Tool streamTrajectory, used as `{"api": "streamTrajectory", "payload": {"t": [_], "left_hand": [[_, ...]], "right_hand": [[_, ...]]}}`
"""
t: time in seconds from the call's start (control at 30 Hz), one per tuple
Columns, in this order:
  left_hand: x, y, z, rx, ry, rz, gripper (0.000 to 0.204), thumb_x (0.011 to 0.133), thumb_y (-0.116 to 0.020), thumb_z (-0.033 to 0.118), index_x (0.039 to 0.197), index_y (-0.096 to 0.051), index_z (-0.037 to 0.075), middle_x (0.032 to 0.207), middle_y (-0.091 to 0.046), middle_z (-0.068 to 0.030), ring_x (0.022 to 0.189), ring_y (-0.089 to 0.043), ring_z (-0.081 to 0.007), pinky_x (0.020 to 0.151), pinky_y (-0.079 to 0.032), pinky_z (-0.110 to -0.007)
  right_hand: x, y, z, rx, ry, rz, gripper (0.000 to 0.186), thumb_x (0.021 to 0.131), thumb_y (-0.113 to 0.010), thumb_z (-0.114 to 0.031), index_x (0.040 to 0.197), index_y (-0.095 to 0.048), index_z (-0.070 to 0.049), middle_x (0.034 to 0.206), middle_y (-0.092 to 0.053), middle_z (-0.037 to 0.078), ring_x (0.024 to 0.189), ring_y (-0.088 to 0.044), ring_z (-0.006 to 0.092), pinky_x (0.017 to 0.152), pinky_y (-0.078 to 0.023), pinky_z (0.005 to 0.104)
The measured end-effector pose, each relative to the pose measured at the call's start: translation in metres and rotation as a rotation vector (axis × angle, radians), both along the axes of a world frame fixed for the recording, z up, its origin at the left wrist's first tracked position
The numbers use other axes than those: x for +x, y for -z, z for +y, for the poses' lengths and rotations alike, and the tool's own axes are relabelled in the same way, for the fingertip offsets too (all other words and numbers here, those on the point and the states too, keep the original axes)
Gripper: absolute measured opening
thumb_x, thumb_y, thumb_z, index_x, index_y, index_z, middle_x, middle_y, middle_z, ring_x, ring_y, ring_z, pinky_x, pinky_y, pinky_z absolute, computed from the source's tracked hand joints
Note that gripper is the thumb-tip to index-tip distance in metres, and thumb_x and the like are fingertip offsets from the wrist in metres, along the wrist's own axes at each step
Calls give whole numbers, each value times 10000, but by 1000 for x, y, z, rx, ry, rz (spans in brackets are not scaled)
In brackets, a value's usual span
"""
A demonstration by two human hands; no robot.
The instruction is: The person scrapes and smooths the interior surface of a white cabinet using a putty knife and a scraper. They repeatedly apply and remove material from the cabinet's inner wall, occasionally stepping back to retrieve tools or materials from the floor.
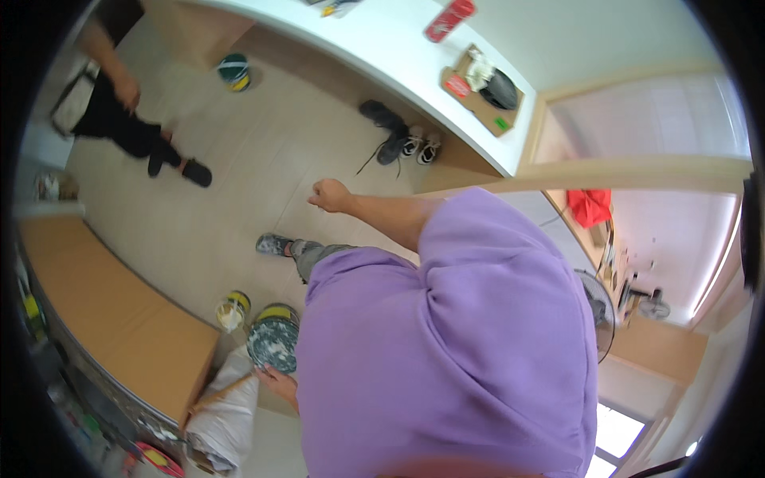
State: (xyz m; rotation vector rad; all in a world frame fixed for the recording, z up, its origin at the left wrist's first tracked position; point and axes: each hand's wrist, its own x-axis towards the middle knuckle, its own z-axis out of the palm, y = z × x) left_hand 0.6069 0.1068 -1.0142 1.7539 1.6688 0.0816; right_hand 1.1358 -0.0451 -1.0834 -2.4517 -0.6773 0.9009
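My left hand (276, 382) is closed at the rim of a dark green and yellow paint bucket (272, 341), its top smeared with white. The bucket hangs beside my hip, and my body hides part of that arm. My right hand (331, 196) is out in front over the floor, fingers curled in a loose fist, with nothing showing in it. Just beyond the bucket, a smaller yellow and dark pail (233, 311) with white stuff in it stands on the floor. My paint-spattered shoe (274, 244) shows below the right hand.
A person in black trousers (119, 127) is at the far left. A white counter (382, 60) runs along the top, shoes (421, 147) beneath it. A green bucket (234, 72) stands near its left end. Brown board (119, 311) covers a left-hand surface, and a white sack (227, 414) lies by it.
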Motion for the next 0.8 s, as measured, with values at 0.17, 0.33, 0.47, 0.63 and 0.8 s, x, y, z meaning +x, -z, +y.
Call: {"api": "streamTrajectory", "payload": {"t": [0.17, 0.33, 0.47, 0.63, 0.8], "left_hand": [[-11, 33, 12, -188, 30, 127, 594, 1076, -482, 389, 1459, -454, -63, 1396, -535, -274, 1236, -571, -368, 1007, -487, -427], [13, 54, -10, -289, 46, 304, 581, 1066, -499, 371, 1454, -468, -61, 1325, -563, -252, 1174, -585, -341, 985, -492, -411], [81, 51, 1, -270, 23, 293, 572, 1059, -512, 356, 1451, -479, -59, 1268, -585, -235, 1125, -597, -320, 967, -497, -398], [189, 45, 10, -170, -2, 167, 560, 1049, -528, 338, 1446, -494, -56, 1197, -613, -213, 1063, -612, -294, 944, -502, -382], [329, 31, 61, 62, 86, -59, 550, 1039, -545, 319, 1442, -508, -53, 1126, -641, -192, 1002, -626, -268, 922, -507, -366]], "right_hand": [[9, -34, -110, 169, 306, -87, 450, 860, -700, -354, 1177, -694, -35, 986, -736, 228, 972, -704, 406, 891, -551, 473], [48, -48, -153, 115, 314, -206, 411, 913, -674, -353, 1177, -689, -38, 1010, -727, 231, 939, -692, 423, 830, -542, 496], [97, -57, -158, 214, 240, -154, 405, 944, -654, -364, 1155, -706, -23, 1010, -727, 242, 914, -699, 424, 819, -552, 482], [184, -91, -141, 193, 228, -88, 409, 946, -666, -326, 1220, -696, -25, 978, -734, 240, 893, -719, 378, 800, -561, 437], [279, -118, -107, 306, 313, -56, 398, 949, -664, -308, 1235, -697, -33, 992, -744, 221, 907, -728, 344, 833, -563, 415]]}}
